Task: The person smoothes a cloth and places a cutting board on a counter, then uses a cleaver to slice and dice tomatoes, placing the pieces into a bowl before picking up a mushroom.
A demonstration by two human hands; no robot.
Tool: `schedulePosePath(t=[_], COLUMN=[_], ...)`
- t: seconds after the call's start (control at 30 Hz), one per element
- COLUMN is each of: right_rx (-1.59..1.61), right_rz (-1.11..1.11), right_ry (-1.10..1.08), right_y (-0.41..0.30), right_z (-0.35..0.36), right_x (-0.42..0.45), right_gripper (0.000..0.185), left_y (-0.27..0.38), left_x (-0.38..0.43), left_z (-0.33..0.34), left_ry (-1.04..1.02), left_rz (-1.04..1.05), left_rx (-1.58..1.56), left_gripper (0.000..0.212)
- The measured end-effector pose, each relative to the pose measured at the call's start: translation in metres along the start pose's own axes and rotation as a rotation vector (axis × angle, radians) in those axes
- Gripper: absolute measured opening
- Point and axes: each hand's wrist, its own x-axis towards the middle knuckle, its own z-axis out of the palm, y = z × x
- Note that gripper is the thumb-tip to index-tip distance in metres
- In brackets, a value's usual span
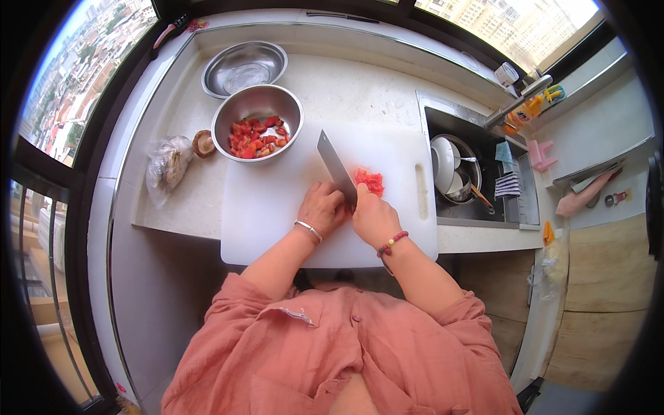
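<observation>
My right hand (pixel 374 215) is closed round the handle of a kitchen cleaver (pixel 337 167), whose blade points away and to the left above a white plastic cutting board (pixel 264 228). Just left of the blade, my left hand (pixel 320 208) has its fingers curled; what lies under them is mostly hidden, so its hold cannot be told. Chopped tomato (pixel 369 181) lies on the board right of the blade. More tomato pieces (pixel 254 142) are in a steel bowl (pixel 296 122) at the board's far left corner.
A second steel bowl (pixel 244 62) stands behind the first. A mushroom (pixel 204 143) and a plastic bag (pixel 168 166) with contents lie left of the board. At right, a sink (pixel 469 222) holds dishes and a pan beneath a faucet (pixel 519 101).
</observation>
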Motion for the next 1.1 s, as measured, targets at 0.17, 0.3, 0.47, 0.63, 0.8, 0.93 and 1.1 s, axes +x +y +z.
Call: schedulePosePath(t=[0.17, 0.3, 0.47, 0.63, 0.8, 0.93, 1.1], right_rx=[0.556, 0.16, -0.039, -0.099, 0.107, 0.294, 0.126], right_rz=[0.199, 0.03, -0.079, -0.075, 0.03, 0.156, -0.015], right_ry=[0.025, 0.086, -0.132, -0.159, -0.031, -0.048, -0.073], right_y=[0.034, 0.022, 0.013, -0.001, 0.003, 0.015, 0.007], right_z=[0.005, -0.022, -0.031, -0.012, 0.001, -0.009, -0.026], right_x=[0.008, -0.018, -0.036, -0.024, 0.003, 0.001, -0.032], right_gripper=[0.018, 0.019, 0.017, 0.015, 0.016, 0.018, 0.016], left_y=[-0.003, 0.004, 0.007, -0.001, -0.002, 0.004, 0.008], left_x=[0.001, -0.003, -0.014, -0.011, -0.012, -0.012, -0.014], left_z=[-0.002, -0.019, -0.03, -0.022, -0.021, -0.022, -0.023], left_ry=[-0.069, -0.003, -0.076, -0.074, -0.096, -0.065, 0.083], left_rz=[-0.016, -0.17, -0.142, -0.007, -0.015, -0.098, -0.137], left_rx=[-0.038, -0.255, -0.174, -0.082, -0.089, -0.099, -0.109], left_gripper=[0.02, 0.031, 0.036, 0.027, 0.023, 0.025, 0.027])
